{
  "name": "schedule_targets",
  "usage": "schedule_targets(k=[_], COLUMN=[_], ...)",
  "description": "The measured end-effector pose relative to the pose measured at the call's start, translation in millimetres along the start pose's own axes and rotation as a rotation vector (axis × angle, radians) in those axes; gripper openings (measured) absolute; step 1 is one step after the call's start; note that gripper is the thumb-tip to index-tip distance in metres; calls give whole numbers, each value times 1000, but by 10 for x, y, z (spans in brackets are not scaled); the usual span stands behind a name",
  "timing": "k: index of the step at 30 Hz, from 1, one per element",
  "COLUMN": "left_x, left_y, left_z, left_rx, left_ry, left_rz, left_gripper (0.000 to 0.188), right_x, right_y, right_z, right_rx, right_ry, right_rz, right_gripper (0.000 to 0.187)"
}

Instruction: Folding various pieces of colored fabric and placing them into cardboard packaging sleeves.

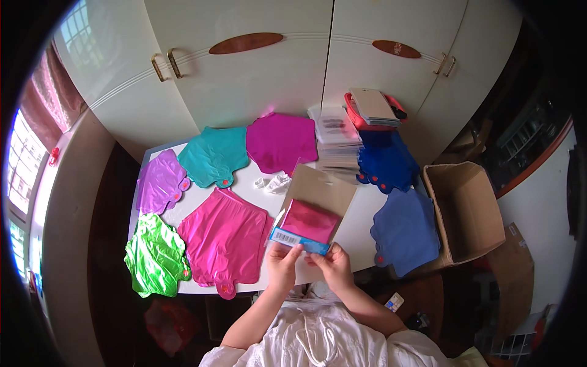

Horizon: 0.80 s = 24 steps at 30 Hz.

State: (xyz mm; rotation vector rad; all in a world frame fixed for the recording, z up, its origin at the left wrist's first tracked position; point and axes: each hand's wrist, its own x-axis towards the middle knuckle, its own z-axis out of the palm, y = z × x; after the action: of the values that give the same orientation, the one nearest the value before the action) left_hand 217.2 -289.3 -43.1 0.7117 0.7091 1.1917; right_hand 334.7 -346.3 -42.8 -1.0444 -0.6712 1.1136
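Observation:
Between my hands, above the table's front edge, is a clear plastic package (330,186) with a folded pink piece (309,220) inside and a blue barcode strip along its lower end. My left hand (283,264) pinches the strip's left part. The strip's right corner is gripped by my right hand (333,264). Left of the package lies a large shiny pink piece of fabric or foil (226,235) with a round tab at its lower edge. A crumpled white scrap (275,183) rests behind the package.
Similar shiny pieces in green (157,254), lilac (160,183), teal (214,153), magenta (281,142) and blue (406,229) surround the white table (361,211). Stacked packages (337,147) and a red basket (354,113) stand at the back. An open cardboard box (471,208) is at right.

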Motion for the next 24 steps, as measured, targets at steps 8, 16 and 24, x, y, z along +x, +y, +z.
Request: schedule_targets(k=[8, 16, 24], left_x=[-9, -91, -60], left_y=[411, 546, 577], left_z=[-401, -571, -636], left_rx=[199, 289, 155], left_ry=[-143, -276, -366], left_rz=[-1, -37, -104], left_gripper=[11, 14, 21], right_x=[421, 635, 567], right_y=[-552, -1187, -1207], right_z=[-677, -616, -569], right_rx=[212, -384, -66], right_ry=[-126, -384, -468], right_rz=[-50, 132, 316], right_gripper=[56, 16, 18])
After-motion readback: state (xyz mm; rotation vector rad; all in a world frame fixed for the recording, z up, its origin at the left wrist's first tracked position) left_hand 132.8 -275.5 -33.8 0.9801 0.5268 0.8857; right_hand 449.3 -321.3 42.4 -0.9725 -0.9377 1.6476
